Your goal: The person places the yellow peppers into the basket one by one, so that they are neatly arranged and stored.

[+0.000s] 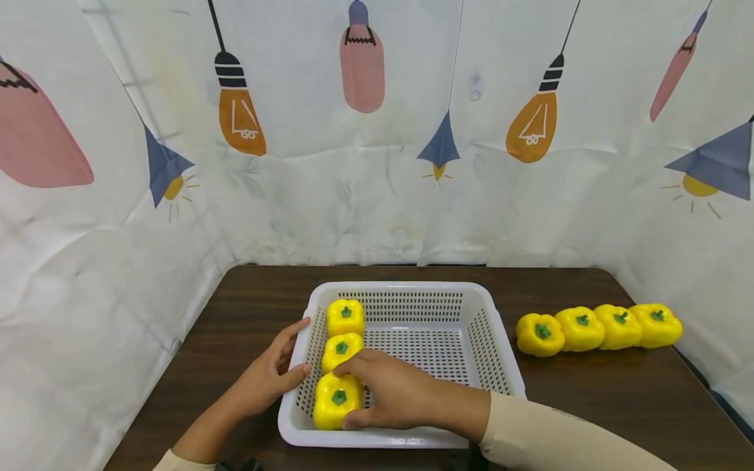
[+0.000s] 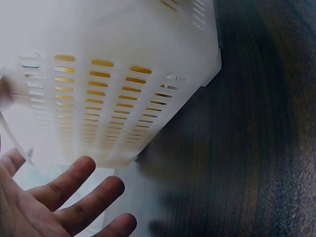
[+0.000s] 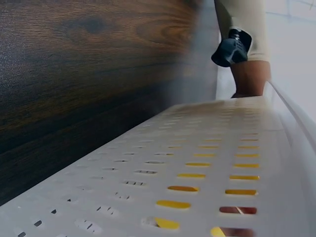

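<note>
A white perforated plastic basket (image 1: pixel 402 286) stands on the table. Along its left wall, a yellow bell pepper (image 1: pixel 347 318) lies at the back, another yellow bell pepper (image 1: pixel 336 355) in the middle and a third yellow bell pepper (image 1: pixel 328 409) at the front. My right hand (image 1: pixel 403 392) reaches over the front rim and grips the front pepper between thumb and fingers. My left hand (image 1: pixel 265 379) touches the basket's left rim with thumb and index finger; the left wrist view shows its other fingers (image 2: pixel 91 205) loosely extended beside the outer wall.
To the right of the basket, a row of several yellow bell peppers (image 1: pixel 580 329) lies on the dark wooden table (image 1: pixel 259 294). A white cloth (image 1: pixel 377 196) printed with lamps and bulbs hangs behind and at the sides.
</note>
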The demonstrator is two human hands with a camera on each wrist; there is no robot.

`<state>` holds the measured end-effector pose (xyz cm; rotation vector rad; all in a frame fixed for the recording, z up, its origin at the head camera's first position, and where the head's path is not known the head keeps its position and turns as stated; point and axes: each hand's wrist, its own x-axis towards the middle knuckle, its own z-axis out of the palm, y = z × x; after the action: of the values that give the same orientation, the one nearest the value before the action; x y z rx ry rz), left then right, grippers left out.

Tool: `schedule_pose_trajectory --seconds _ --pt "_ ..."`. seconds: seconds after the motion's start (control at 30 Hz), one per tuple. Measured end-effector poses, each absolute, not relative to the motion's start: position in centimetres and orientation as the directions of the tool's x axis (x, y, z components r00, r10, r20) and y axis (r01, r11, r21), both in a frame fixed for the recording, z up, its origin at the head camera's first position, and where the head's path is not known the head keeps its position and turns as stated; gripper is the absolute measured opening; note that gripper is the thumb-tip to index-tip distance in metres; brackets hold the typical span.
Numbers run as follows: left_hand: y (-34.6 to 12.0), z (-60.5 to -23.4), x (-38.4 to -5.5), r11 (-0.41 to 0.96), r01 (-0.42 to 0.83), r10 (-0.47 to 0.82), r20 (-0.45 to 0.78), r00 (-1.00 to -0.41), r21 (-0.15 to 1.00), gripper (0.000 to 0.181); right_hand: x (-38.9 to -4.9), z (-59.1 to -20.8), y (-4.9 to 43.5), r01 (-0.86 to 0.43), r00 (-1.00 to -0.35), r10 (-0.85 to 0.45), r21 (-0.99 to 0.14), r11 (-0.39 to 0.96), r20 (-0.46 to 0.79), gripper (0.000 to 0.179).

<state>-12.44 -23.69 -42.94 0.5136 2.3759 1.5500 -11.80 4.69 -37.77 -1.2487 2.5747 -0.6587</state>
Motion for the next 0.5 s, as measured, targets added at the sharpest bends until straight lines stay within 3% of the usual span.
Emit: schedule_pose_trajectory --seconds 0.5 --pt "-23.7 -43.11 -12.42 0.377 0.169 0.428 -0.01 -0.904 0.911 0.079 -11.74 -38.34 4.12 -0.671 -0.635 -0.772 -0.488 0.558 -0.008 0.064"
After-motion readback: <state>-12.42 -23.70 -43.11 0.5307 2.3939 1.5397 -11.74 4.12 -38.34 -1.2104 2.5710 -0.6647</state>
